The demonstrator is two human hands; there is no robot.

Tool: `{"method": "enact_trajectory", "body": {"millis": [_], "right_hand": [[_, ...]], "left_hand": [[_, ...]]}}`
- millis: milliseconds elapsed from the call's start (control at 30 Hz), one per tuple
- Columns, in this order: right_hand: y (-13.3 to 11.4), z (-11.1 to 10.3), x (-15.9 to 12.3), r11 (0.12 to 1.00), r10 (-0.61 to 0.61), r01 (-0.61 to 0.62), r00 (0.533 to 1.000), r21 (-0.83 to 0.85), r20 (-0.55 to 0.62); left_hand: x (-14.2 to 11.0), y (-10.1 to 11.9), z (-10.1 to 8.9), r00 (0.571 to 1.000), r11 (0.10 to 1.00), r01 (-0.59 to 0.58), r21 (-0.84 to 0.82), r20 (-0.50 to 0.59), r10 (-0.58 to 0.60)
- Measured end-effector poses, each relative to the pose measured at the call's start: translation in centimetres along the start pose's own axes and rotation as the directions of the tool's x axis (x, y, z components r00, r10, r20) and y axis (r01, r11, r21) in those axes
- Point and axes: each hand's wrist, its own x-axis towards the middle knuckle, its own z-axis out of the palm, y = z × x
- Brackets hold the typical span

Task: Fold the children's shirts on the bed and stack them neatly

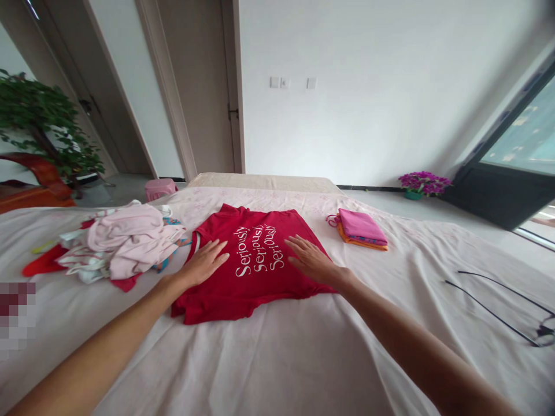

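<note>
A red T-shirt [255, 292] with white lettering lies spread flat on the pale bedsheet [277, 352]. My left hand [204, 263] rests palm down on its left side, fingers stretched out. On the shirt's right side, my right hand [310, 260] also lies flat with fingers apart. Neither hand grips the cloth.
A loose heap of pink, white and red clothes [117, 242] lies left of the shirt. A folded pink and orange stack [361, 229] sits to the right. A black cable [503, 306] lies at the bed's right. Beyond stand a pink stool [159, 188], a potted plant [422, 185] and doors.
</note>
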Motion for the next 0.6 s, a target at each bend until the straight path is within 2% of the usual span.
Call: {"method": "enact_trajectory", "body": {"millis": [67, 167, 267, 367, 467, 533, 600], "right_hand": [[0.3, 1.7, 0.4, 0.999, 0.003, -0.001, 0.999, -0.040, 0.049], [2.6, 2.6, -0.6, 0.995, 0.047, -0.038, 0.995, -0.094, 0.086], [5.1, 1.5, -2.3, 0.975, 0.167, -0.155, 0.984, -0.158, 0.066], [5.6, -0.7, -4.0, 0.960, 0.231, -0.228, 0.973, -0.162, -0.004], [3.6, -2.8, -5.8, 0.994, 0.111, -0.111, 0.994, -0.003, 0.003], [1.7, -3.7, -7.0, 0.994, -0.010, 0.002, 0.998, 0.108, 0.068], [0.1, -4.1, -7.8, 0.986, -0.105, 0.086, 0.986, 0.143, 0.131]], "left_hand": [[-0.4, -0.9, 1.6, 1.000, 0.993, -0.012, 0.117, -0.005, 0.013], [-1.6, -2.7, 2.0, 0.999, 0.978, -0.033, 0.204, -0.022, 0.038], [-3.0, -4.1, 0.7, 0.995, 0.976, -0.089, 0.199, -0.014, 0.094], [-5.2, -4.2, -1.4, 0.987, 0.977, -0.142, 0.162, -0.051, 0.151], [-8.6, -2.9, -3.4, 0.965, 0.962, -0.246, 0.116, -0.065, 0.254], [-10.7, -1.6, -4.2, 0.935, 0.931, -0.352, 0.098, 0.002, 0.354], [-12.1, -0.5, -4.5, 0.897, 0.892, -0.441, 0.098, 0.086, 0.434]]}}
